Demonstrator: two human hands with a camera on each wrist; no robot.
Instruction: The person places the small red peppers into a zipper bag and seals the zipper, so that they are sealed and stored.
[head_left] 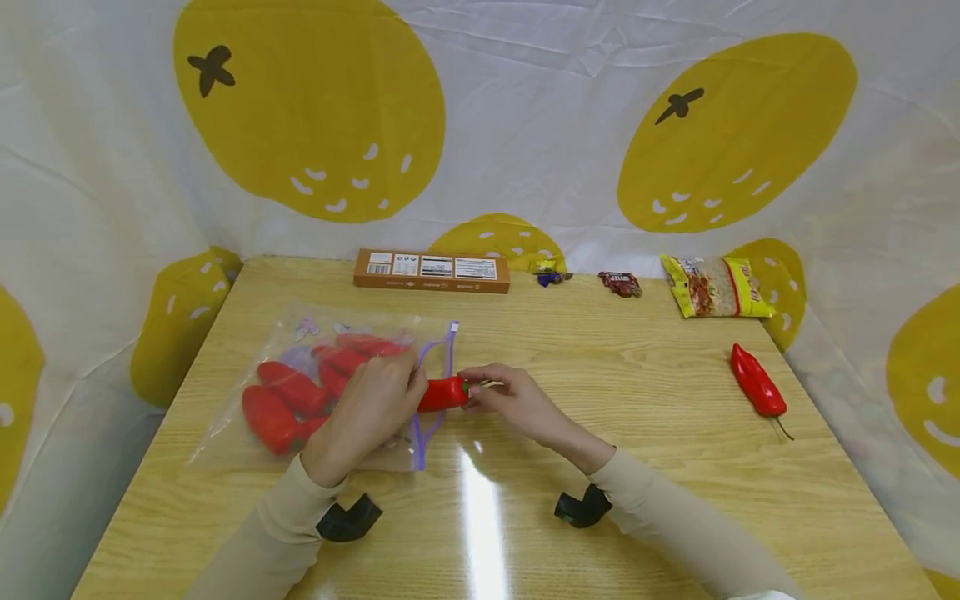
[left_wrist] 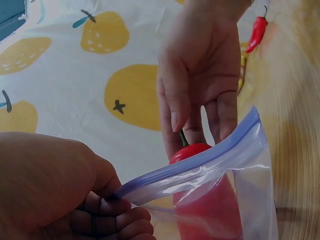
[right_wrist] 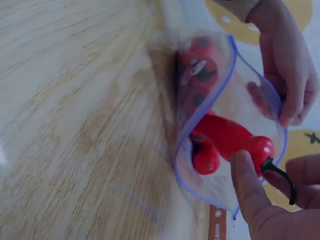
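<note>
A clear zip bag (head_left: 225,446) with a purple zip edge lies on its side, several red peppers (head_left: 270,419) showing through its plastic. My left hand (head_left: 377,398) pinches the rim of its mouth between thumb and fingers, and the mouth gapes in the right wrist view. One red pepper (right_wrist: 225,132) lies partly inside, stem end outward. At that end my right hand (head_left: 517,404) holds it, with a fingertip against the red skin and other fingers by the green stem (right_wrist: 281,177). Another pepper (right_wrist: 205,159) shows inside the mouth.
A single red pepper (head_left: 757,382) rests at the table's right side. Along the back stand a brown box (head_left: 432,272), small wrapped sweets (head_left: 620,283) and a yellow food packet (head_left: 716,287). Two black curved pieces (head_left: 583,507) sit by the forearms. A patterned cloth (head_left: 525,108) borders the table.
</note>
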